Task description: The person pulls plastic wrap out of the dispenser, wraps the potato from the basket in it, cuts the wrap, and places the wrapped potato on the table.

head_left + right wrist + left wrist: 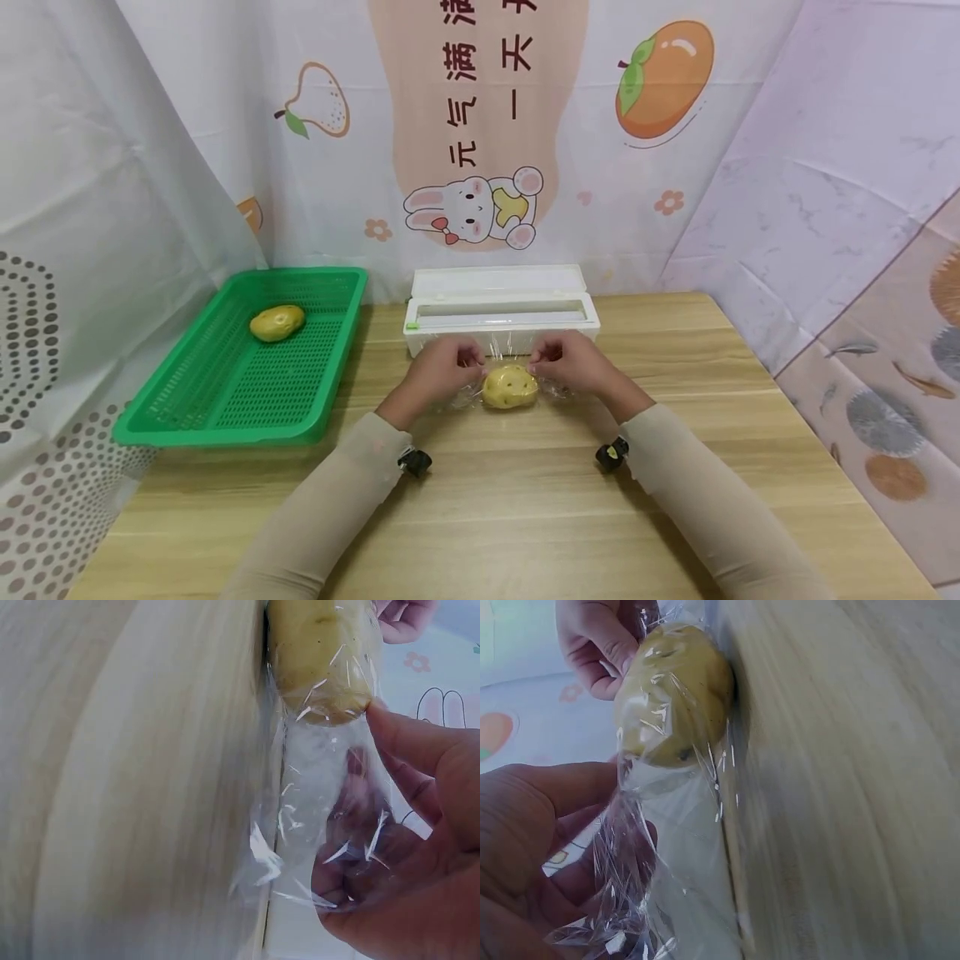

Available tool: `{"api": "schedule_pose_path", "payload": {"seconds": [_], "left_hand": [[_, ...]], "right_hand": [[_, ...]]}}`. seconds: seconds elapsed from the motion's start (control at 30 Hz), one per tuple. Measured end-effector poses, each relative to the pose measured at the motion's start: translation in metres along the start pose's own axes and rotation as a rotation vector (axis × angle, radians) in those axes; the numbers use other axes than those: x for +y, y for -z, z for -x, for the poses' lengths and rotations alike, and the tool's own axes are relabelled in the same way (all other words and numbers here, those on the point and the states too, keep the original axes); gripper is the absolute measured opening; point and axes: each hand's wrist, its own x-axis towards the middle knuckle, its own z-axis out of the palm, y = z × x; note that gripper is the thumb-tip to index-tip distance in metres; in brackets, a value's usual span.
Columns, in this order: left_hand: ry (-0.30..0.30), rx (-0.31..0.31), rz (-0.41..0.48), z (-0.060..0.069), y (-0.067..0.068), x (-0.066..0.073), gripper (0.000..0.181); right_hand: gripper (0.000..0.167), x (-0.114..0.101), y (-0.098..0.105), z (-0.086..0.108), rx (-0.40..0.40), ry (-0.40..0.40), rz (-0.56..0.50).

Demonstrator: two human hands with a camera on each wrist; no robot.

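A yellow potato (510, 387) lies on the table just in front of a white cling film box, with clear cling film (634, 900) drawn over it. My left hand (447, 367) pinches the film at the potato's left end. At its right end my right hand (572, 362) pinches the film between thumb and fingers. In the right wrist view, loose film (330, 817) hangs past the potato's end and over the fingers. Both wrist views show the film wrinkled and shiny against the potato's skin.
The white cling film box (502, 343) stands at the back with its lid raised. To the left is a green plastic basket (330, 400) holding another potato (277, 322). A printed curtain (322, 200) hangs behind the wooden table (495, 525).
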Motion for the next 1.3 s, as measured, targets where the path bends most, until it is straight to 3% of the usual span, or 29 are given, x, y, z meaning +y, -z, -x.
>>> {"api": "schedule_pose_path", "payload": {"seconds": [0.27,0.47,0.63,0.93,1.17,1.3], "left_hand": [[-0.101,-0.022,-0.145,0.000,-0.003,0.004,0.011],[-0.069,-0.070,-0.084,0.005,-0.004,0.000,0.007],[-0.068,-0.102,-0.085,0.008,-0.004,-0.002,0.021],[-0.080,-0.078,0.017,0.010,-0.010,-0.008,0.015],[-0.013,-0.058,0.133,0.010,-0.011,-0.017,0.016],[-0.015,-0.054,0.163,0.011,-0.010,-0.019,0.014]], "right_hand": [[0.005,-0.006,0.000,0.007,0.005,0.053,0.086],[0.012,-0.008,0.004,0.012,-0.050,0.094,0.128],[0.021,-0.003,0.005,0.014,-0.083,0.114,0.124],[0.023,0.008,0.002,0.016,-0.062,0.060,0.052],[0.022,0.008,0.002,0.015,-0.061,0.060,0.012],[0.023,0.008,0.004,0.015,-0.079,0.068,0.000]]}}
